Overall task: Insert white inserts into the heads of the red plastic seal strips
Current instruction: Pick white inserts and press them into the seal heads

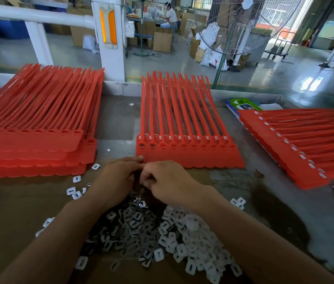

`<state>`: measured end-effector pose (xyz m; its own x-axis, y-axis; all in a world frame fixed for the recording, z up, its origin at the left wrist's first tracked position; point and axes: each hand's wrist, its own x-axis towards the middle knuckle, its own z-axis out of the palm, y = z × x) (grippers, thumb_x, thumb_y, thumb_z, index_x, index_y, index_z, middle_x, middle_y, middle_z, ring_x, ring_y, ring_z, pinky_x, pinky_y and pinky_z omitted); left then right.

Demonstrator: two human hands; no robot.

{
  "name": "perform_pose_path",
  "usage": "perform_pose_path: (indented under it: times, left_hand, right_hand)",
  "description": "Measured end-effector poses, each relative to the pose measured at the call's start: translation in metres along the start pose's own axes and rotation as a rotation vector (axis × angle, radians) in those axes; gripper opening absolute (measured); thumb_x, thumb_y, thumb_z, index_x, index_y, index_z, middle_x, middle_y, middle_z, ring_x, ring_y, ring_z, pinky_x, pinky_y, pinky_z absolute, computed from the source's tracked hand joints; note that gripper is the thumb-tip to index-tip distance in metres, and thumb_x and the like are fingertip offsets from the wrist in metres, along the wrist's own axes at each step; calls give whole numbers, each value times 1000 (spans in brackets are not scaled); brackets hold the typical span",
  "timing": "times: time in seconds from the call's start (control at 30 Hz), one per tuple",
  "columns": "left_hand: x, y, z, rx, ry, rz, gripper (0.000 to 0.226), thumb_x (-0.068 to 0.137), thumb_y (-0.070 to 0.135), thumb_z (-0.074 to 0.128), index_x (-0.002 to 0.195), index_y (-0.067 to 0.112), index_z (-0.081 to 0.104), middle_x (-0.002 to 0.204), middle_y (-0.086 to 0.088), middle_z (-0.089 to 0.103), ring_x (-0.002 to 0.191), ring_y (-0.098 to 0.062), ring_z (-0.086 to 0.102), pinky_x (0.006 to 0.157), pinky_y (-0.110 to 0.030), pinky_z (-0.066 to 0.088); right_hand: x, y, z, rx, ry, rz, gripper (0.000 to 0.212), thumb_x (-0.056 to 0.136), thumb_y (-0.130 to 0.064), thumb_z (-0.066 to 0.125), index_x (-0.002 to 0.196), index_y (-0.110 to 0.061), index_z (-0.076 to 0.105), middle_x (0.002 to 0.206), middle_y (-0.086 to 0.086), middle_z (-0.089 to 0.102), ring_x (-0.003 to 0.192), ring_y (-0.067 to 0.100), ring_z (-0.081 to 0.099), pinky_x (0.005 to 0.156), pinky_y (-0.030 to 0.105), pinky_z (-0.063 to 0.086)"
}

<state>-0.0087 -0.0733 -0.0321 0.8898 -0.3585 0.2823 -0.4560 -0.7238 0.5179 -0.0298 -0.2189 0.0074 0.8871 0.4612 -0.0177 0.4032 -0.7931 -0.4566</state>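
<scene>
Both hands were held close together just in front of the middle sheet of red seal strips (190, 154). The fingers of the left hand (119, 177) and the right hand (166, 181) were curled in and met each other. Whether a small piece was pinched between them could not be told, because it was hidden.

A big pile of white inserts (192, 242) was spread under the arms, with some grey-looking pieces mixed in. A few loose ones were scattered nearby.

White bits could be seen in the heads along the middle sheet. White bits were also seen in the heads of the right stack (295, 148), so that stack was probably done. Only empty holes were seen in the heads of the left stack (29, 152), so much work was likely left.

Everything was laid on a grey worktop (264, 201), partly covered by a brown cardboard sheet (18, 212). A green and blue packet (241, 106) was tucked behind the right stack.

Behind the worktop, a big factory room was seen, with a white post (110, 37), a tall fan (233, 27), cardboard boxes, white sacks and a shiny floor. Another person (170, 14) was seated far at the back.
</scene>
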Motion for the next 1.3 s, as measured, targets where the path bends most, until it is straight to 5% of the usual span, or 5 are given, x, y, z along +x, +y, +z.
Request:
perform_pose_path:
  times: [0.1, 0.37, 0.83, 1.07, 1.3]
  left_hand:
    - [-1, 1, -1, -6, -6, 13, 52, 74, -16, 45, 112, 14, 64, 133, -4, 51, 124, -13, 45, 106, -16, 25]
    - [-1, 1, 1, 29, -3, -10, 47, 80, -9, 45, 119, 12, 60, 137, -1, 46, 127, -11, 41, 102, -10, 19]
    - [-1, 1, 1, 17, 6, -45, 43, 83, -6, 45, 119, 12, 60, 137, 1, 46, 126, -10, 42, 95, -5, 18]
    - [-1, 0, 1, 26, 18, -34, 41, 84, -6, 45, 118, 12, 60, 135, 2, 48, 126, -11, 42, 101, -10, 19]
    - [0, 2, 0, 9, 35, -25, 40, 84, -9, 45, 116, 8, 61, 133, -1, 50, 124, -14, 45, 101, -12, 23]
  right_hand:
    - [-1, 5, -4, 146, 5, 65, 15, 88, -6, 51, 96, -12, 63, 99, 3, 65, 97, 20, 60, 83, 28, 45]
    - [-4, 6, -7, 210, 13, 57, 16, 81, -7, 64, 95, -13, 70, 88, -1, 68, 79, 4, 57, 74, 15, 45]
    - [-4, 9, -6, 247, 3, 51, 10, 71, -12, 76, 79, -16, 71, 76, -9, 63, 72, 0, 56, 69, 15, 46]
    - [3, 18, -15, 235, 99, 67, 14, 82, -10, 64, 76, -23, 63, 71, -16, 58, 65, -5, 54, 68, 15, 49]
    - [32, 41, -34, 175, 219, 169, 14, 90, -9, 52, 87, -14, 65, 77, -14, 53, 65, -7, 46, 56, 9, 32]
